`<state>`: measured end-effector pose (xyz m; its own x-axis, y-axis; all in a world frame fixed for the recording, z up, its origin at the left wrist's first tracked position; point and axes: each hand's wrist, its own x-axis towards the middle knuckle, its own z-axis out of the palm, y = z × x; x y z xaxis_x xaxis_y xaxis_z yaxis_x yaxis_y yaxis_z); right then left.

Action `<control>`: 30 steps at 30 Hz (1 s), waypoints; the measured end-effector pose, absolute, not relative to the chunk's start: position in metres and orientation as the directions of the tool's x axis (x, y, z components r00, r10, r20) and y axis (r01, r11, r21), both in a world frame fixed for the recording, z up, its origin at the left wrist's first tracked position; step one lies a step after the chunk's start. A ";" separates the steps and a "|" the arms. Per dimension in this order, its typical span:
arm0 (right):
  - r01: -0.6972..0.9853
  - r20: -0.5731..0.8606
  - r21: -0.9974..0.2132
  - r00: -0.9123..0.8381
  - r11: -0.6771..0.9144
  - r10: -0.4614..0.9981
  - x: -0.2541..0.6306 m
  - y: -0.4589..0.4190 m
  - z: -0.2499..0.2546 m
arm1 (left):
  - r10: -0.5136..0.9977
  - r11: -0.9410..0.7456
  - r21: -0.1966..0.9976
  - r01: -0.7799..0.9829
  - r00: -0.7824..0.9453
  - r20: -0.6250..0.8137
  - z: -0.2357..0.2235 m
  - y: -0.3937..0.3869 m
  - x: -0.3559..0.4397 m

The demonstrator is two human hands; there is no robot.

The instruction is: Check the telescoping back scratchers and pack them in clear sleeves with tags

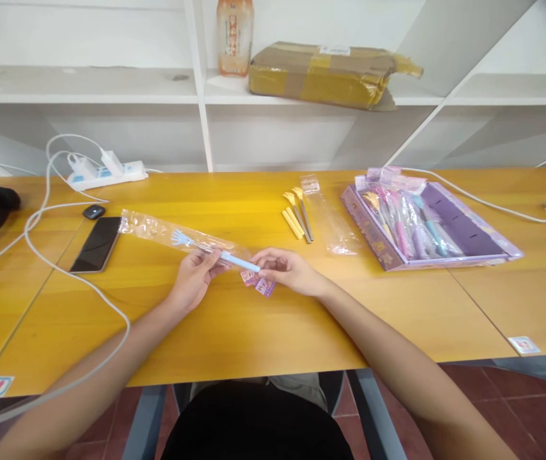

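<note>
My left hand (195, 276) is closed around a clear plastic sleeve (158, 229) lying on the yellow table (234, 332). Inside the sleeve is a light blue pen (215, 251) with a hand-shaped top. My right hand (285, 268) pinches the pen's lower end, where a small pink and purple tag (259, 283) hangs. Both hands meet near the table's middle, close to the front.
Two yellow pens (296, 214) and an empty sleeve (330, 217) lie behind my right hand. A purple box (464, 230) of wrapped pens sits to the right. A phone (96, 244), mouse (93, 211), power strip (105, 174) and white cable (81, 275) occupy the left.
</note>
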<state>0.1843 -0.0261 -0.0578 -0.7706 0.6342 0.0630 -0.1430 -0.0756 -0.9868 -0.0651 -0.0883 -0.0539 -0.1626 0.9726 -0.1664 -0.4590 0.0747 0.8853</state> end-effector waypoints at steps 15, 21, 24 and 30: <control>-0.003 0.057 -0.996 -0.761 0.084 0.646 0.169 -0.039 -0.065 | 0.990 0.110 0.990 -0.090 0.099 -0.101 -0.062 -0.106 -0.055; -0.097 0.121 -0.993 -0.757 0.072 0.642 0.171 -0.038 -0.068 | 0.996 0.088 0.979 -0.186 0.032 -0.083 -0.055 -0.102 -0.059; -0.106 0.248 -0.963 -0.706 0.247 0.663 0.175 -0.035 -0.066 | 0.995 0.101 0.953 -0.285 0.014 -0.101 -0.051 -0.099 -0.061; -0.073 0.462 -0.819 -0.670 0.569 0.581 0.180 -0.034 -0.057 | 0.987 0.158 0.946 -0.284 0.081 -0.141 -0.049 -0.100 -0.061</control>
<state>0.1798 -0.0339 -0.0566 -0.6702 0.5805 0.4624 -0.0727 0.5687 -0.8193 -0.0606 -0.0997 -0.0493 0.0810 0.9867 -0.1407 -0.2845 0.1581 0.9455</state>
